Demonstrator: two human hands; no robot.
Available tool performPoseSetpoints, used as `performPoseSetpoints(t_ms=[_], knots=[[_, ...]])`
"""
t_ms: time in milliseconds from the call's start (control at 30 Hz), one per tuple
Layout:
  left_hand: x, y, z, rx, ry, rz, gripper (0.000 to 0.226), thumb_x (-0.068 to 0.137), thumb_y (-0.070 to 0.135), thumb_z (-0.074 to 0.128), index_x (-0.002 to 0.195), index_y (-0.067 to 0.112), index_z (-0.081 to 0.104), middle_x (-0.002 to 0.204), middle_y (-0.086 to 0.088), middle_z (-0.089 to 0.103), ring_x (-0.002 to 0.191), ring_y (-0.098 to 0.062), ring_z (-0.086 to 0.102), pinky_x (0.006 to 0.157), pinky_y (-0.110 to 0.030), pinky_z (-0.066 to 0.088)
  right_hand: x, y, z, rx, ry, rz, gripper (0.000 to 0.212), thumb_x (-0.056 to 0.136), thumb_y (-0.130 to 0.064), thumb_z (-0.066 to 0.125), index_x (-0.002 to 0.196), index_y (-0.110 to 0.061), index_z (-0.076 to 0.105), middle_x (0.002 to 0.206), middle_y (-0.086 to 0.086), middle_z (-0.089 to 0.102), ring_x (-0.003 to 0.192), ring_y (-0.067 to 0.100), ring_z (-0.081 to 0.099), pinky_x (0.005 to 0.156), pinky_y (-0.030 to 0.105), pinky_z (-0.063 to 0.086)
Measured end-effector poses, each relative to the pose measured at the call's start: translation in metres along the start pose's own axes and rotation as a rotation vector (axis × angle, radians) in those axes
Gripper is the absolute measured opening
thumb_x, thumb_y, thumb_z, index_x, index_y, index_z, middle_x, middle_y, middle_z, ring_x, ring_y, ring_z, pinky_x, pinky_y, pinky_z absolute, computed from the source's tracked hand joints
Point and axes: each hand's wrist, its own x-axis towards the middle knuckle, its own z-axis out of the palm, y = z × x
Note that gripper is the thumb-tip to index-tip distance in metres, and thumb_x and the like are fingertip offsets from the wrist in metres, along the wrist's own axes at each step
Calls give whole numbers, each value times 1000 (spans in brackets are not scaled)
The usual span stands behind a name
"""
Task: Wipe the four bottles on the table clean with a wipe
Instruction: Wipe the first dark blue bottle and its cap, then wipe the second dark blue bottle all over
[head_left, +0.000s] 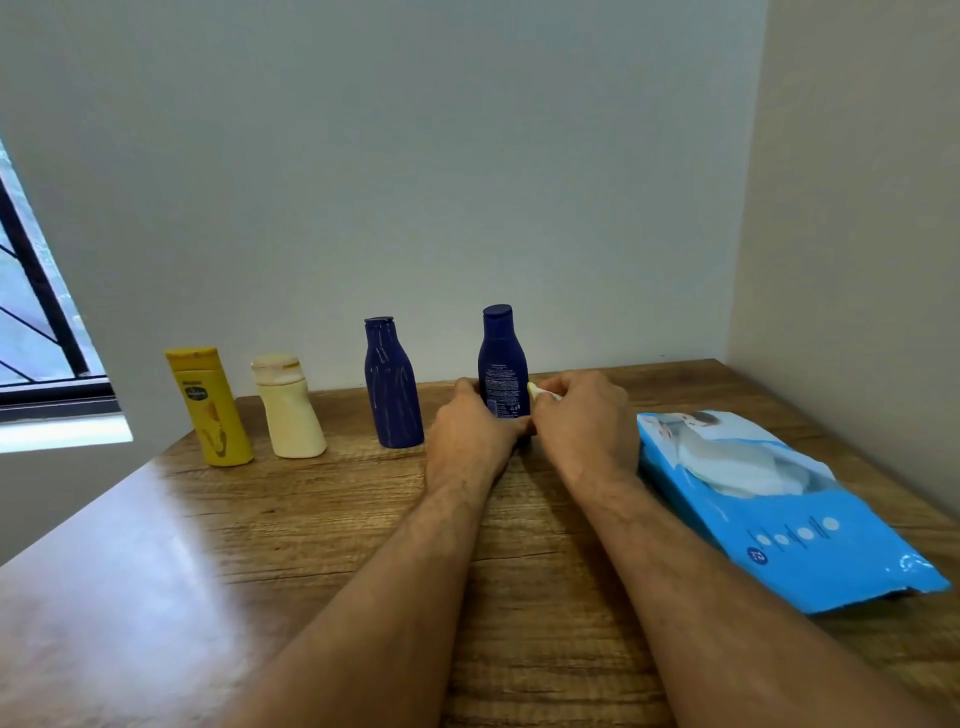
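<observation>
Four bottles stand in a row near the wall on the wooden table (156, 545): a yellow bottle (208, 405), a cream bottle (288, 410), a streaked dark blue bottle (390, 384) and a second dark blue bottle (501, 358) with a label. My left hand (467, 426) is wrapped around the base of the labelled blue bottle. My right hand (582, 415) is pressed against that bottle's right side, pinching a small white wipe (543, 392). Most of the wipe is hidden inside my fingers.
A blue pack of wipes (779, 514) lies flat on the table at the right, close to the side wall. A window (36, 332) is at the left. The wall runs right behind the bottles.
</observation>
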Motion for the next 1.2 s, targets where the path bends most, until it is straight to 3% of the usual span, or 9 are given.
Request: performPoseSetpoints(t_ms=[233,433,600,700,833,967,1067,1200], knots=[[-5,2,-2,-24,-80,-42,71,79,42,78,132,14,41,110,0,63,94,-17,60,86,-40,56,-4,-2,-5,-74,-50,42,24,89,-27,67,111,-19,71,105,1,71,83,13,57,61,25,39],[-20,1,-11,10,-77,-100,79,81,36,79,140,10,33,123,-6,64,107,-22,64,87,-36,55,-12,-6,-7,-187,-212,61,29,86,-31,69,112,-18,69,103,2,70,89,16,62,63,27,43],[-36,-8,-21,-22,-72,-115,77,84,28,77,145,13,33,125,-2,62,95,-10,55,73,-20,43,-20,-11,-10,-173,-260,16,33,85,-31,69,115,-19,69,112,3,70,98,17,63,83,33,55],[-43,-13,-28,-93,29,-140,66,86,17,74,142,17,39,112,5,62,84,-4,56,70,-20,50,-26,-13,-12,-171,-315,-54,28,88,-27,67,116,-20,71,118,2,69,105,16,61,83,28,49],[-40,-20,-41,-50,337,-33,58,84,24,77,134,22,47,131,0,55,114,-14,52,95,-26,45,-32,-17,-8,-116,-333,-154,22,90,-27,67,111,-24,73,118,-1,69,103,12,60,82,27,48],[-29,-29,-50,-59,544,32,65,79,30,82,131,16,46,132,-5,47,120,-20,42,97,-27,39,-32,-17,-1,-97,-352,-186,21,90,-28,67,110,-25,74,116,-2,69,99,10,60,79,25,49],[-16,-35,-52,-77,611,25,73,75,35,84,132,12,44,131,-7,48,121,-23,43,104,-41,45,-29,-16,3,-89,-346,-212,21,90,-28,67,109,-26,74,116,-2,69,99,9,58,83,27,50],[-2,-36,-50,-116,589,-2,93,71,46,84,143,10,37,141,-9,44,131,-23,40,111,-40,40,-26,-14,10,-79,-329,-233,20,90,-29,67,108,-28,73,115,-4,68,94,6,53,77,24,44]])
